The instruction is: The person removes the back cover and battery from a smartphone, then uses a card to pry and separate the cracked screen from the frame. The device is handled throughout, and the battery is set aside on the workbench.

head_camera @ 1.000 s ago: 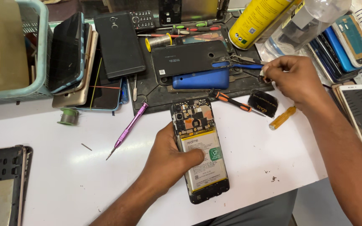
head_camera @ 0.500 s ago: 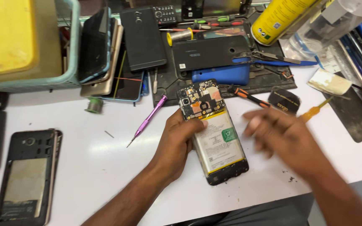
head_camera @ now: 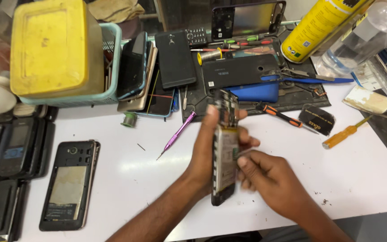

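Opened phone point(head_camera: 224, 152) stands tilted on edge near the bench's front edge, back cover off, board and battery exposed. Left hand point(head_camera: 204, 150) clasps its side; right hand point(head_camera: 265, 175), fingers curled, grips the opposite side. Dismantling appears partway; battery still seated.

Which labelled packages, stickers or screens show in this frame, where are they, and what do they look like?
Spray can: top right, lying tilted; yellow cylinder with dark print.
Opened phone: centre, held on edge between left hand and right hand; pale battery sticker.
Small pouch: right of centre; black with pale print.
Stacked phones: beside teal basket; dark screens.
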`<state>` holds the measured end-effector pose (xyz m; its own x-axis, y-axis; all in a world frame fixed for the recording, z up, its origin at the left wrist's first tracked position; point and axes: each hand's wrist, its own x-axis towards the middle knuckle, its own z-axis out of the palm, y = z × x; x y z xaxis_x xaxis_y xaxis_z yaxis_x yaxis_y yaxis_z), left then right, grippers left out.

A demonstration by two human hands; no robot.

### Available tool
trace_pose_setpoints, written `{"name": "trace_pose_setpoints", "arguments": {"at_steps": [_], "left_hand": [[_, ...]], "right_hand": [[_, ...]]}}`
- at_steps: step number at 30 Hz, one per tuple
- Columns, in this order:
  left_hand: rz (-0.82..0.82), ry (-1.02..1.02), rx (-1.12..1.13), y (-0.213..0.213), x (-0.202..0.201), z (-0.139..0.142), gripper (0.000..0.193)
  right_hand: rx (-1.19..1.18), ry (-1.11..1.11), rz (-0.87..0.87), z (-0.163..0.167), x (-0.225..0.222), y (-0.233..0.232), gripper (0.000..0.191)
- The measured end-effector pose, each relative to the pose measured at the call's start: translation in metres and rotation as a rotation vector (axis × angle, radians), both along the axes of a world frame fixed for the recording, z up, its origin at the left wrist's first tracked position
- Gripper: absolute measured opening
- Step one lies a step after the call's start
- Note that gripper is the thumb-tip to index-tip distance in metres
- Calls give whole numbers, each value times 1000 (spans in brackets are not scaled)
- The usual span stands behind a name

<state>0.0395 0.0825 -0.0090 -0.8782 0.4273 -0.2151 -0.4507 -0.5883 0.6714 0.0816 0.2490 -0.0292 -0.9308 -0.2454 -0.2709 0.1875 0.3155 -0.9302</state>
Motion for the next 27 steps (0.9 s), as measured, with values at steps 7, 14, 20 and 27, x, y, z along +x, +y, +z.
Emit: {"name": "trace_pose_setpoints", "arguments": {"at_steps": [7,14,20,27], "left_hand": [[207,194,-489,4,-5,-6,56],[174,126,-358,-17,-18,-13,51],[56,73,-258,-22,-12,-12,55],[-85,115,-411,-26,-11,-9,57]], "right_hand": [[106,261,6,36,-9,-11,30],[56,406,10,41,-26,-47,30],[-183,338,88,25,-26,-45,27],[-266,473,9,3,-16,-49,34]]}}
